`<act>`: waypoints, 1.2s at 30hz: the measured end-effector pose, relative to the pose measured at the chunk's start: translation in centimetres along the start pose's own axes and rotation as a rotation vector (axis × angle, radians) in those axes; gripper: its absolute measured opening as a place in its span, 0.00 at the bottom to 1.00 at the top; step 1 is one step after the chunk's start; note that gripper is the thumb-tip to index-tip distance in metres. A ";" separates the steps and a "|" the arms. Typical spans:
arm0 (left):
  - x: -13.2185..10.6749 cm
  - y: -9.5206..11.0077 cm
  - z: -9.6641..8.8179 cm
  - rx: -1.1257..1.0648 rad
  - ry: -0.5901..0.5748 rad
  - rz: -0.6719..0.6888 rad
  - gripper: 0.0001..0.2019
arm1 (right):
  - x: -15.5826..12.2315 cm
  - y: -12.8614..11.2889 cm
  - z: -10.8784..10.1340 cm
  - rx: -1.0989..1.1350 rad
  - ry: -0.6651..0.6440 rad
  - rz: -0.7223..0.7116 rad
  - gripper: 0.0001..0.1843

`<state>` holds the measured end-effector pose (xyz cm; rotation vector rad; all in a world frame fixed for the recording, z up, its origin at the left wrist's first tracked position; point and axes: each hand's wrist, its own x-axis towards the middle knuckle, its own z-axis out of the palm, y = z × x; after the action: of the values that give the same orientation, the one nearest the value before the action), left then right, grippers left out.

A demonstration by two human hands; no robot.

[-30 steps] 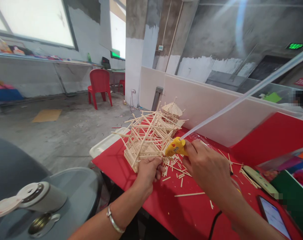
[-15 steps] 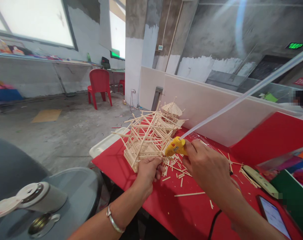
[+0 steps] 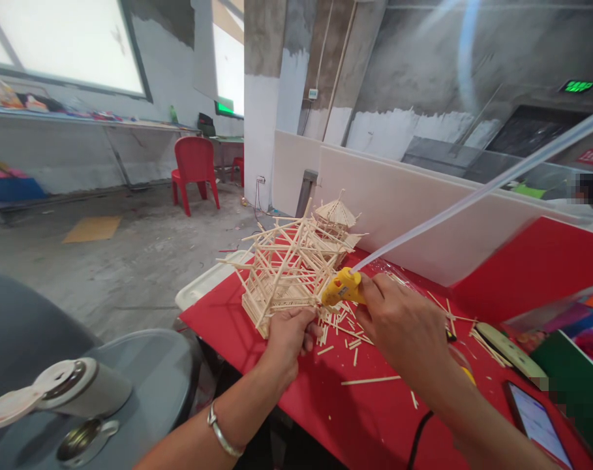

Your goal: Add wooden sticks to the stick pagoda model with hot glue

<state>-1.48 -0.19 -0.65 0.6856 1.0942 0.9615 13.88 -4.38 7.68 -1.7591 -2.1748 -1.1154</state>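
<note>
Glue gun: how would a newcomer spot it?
On the red table stands a wooden-stick model. At its near right corner, the right hand grips the glue gun: yellow beside pale sticks, a long translucent glue stick jutting from its back.

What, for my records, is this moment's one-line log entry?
left hand: at stick model | right hand: holding yellow glue gun | loose sticks: on red table

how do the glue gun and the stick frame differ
Colour: the glue gun is yellow, the stick frame pale wood-coloured.
Size: the glue gun is smaller than the stick frame.
Pose: the glue gun is in the right hand; the stick frame sits on the red table, the left hand at its near edge.
Shared: each has a hand at it.
</note>
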 end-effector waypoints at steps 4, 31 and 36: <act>0.1 0.0 0.0 0.000 -0.003 0.003 0.10 | -0.1 0.1 -0.1 -0.006 0.001 -0.001 0.15; -0.2 0.3 1.7 0.078 0.048 -0.010 0.09 | -1.1 1.0 -0.3 0.082 0.032 0.067 0.12; -0.1 0.4 1.9 0.077 0.064 -0.011 0.10 | -1.2 1.0 -0.2 0.098 0.016 0.068 0.12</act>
<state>0.20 -0.15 0.34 0.7151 1.1955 0.9415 15.09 -5.38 7.63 -1.7620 -2.1059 -0.9861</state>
